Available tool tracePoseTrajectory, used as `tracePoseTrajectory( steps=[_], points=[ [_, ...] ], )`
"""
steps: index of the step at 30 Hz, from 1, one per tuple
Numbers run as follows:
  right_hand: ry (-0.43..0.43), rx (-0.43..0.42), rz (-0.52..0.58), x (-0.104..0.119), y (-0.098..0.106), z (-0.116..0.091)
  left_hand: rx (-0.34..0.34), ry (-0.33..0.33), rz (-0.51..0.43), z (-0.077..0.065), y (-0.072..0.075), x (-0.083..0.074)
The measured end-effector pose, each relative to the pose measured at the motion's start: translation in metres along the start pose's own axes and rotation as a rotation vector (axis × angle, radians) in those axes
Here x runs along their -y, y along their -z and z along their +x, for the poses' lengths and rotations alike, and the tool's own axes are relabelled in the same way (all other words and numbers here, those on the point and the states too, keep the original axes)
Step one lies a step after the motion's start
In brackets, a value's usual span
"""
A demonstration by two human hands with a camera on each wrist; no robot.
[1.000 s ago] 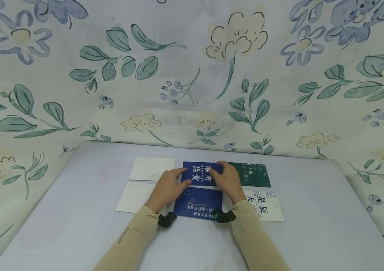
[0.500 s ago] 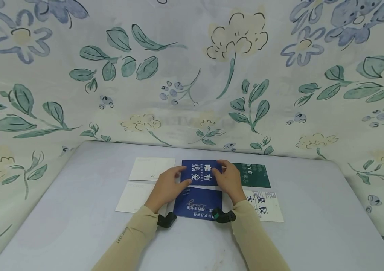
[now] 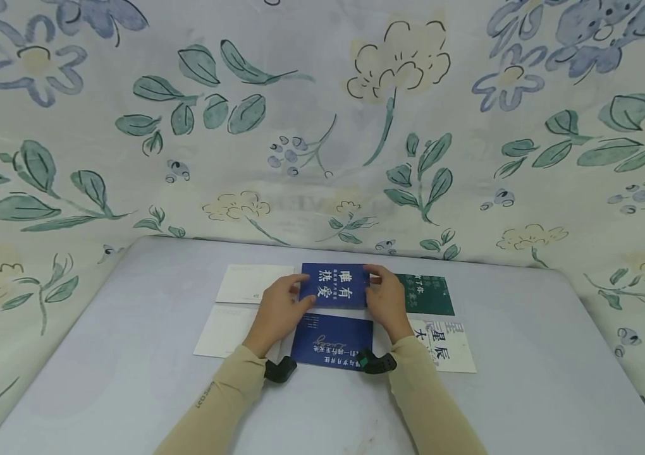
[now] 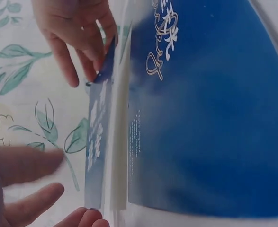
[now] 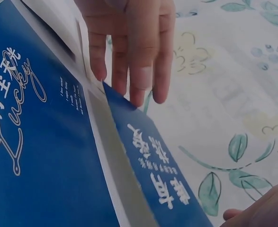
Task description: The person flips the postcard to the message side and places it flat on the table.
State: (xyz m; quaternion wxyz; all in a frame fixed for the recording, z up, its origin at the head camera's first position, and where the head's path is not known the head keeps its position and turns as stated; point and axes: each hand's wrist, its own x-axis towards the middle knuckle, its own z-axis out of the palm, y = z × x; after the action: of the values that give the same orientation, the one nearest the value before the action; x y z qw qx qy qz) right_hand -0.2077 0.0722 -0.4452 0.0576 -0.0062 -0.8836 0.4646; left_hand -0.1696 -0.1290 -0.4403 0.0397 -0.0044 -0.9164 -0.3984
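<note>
Between my two hands, in the head view, is a blue card point(image 3: 334, 285) with large white characters. My left hand point(image 3: 278, 311) holds its left edge with thumb and fingers. At its right edge my right hand point(image 3: 386, 304) has fingers on the far corner and the thumb nearer the front. Both wrist views show the card tilted up, its near side raised. A second blue card point(image 3: 332, 342), printed with "Lucky" in script, lies flat just in front of it.
Two white cards point(image 3: 255, 283) lie at the left, partly under my left arm. To the right are a green card point(image 3: 430, 294) and a white card with dark characters point(image 3: 449, 346). A flowered cloth point(image 3: 322, 158) rises behind the white table point(image 3: 533, 354).
The blue card between my hands has come up and slightly left and away from the front blue card. My fingers have moved with its edges; the other cards stay put.
</note>
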Motion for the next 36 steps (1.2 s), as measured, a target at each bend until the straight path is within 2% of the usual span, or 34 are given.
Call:
tracePoseTrajectory(
  steps=[6, 19, 25, 30, 36],
  points=[
    [0.005, -0.023, 0.029, 0.0017, 0.0014, 0.0002, -0.069, -0.002, -0.042, 0.0000, 0.0022, -0.0004],
    [-0.008, -0.053, 0.063, 0.0040, 0.0017, 0.0010, -0.131, 0.016, -0.057, 0.0035, 0.0016, 0.0025],
    [-0.044, -0.082, 0.083, 0.0046, 0.0008, 0.0024, -0.169, 0.018, -0.089, 0.0037, 0.0032, 0.0013],
    [-0.072, -0.075, 0.075, 0.0055, 0.0019, 0.0019, -0.187, 0.021, -0.107, 0.0034, 0.0042, 0.0007],
    [-0.063, -0.072, 0.059, 0.0051, 0.0020, 0.0012, -0.216, 0.026, -0.143, 0.0050, 0.0032, 0.0018]
  ],
)
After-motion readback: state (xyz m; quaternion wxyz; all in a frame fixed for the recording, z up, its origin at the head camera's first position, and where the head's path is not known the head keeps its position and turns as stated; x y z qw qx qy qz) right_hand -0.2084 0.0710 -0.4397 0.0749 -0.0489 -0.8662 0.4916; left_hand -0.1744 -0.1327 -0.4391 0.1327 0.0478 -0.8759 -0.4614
